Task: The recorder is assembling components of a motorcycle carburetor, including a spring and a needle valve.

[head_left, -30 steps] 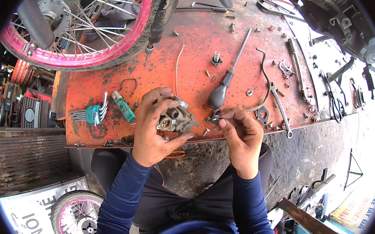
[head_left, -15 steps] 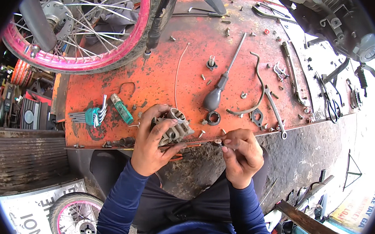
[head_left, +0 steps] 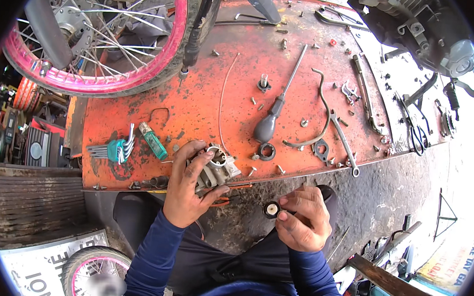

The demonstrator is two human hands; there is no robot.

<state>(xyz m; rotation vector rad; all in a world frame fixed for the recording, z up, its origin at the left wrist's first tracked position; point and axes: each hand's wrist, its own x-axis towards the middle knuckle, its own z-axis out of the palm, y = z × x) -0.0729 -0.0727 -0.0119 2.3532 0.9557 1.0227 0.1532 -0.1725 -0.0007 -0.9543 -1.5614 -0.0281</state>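
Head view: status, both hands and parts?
Left hand gripping grey metal body. Right hand pinching round black part, pale centre, apart from body. Dark-handled screwdriver on red bench, touching neither hand.

A grey metal casting (head_left: 216,173) is held left of a white-centred black disc (head_left: 271,209).

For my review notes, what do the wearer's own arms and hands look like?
The left sleeve and right sleeve are dark blue, long, close-fitting and wrinkled, ending at the wrists. The left hand and right hand are ungloved, with dark smudges on both; no watch shows.
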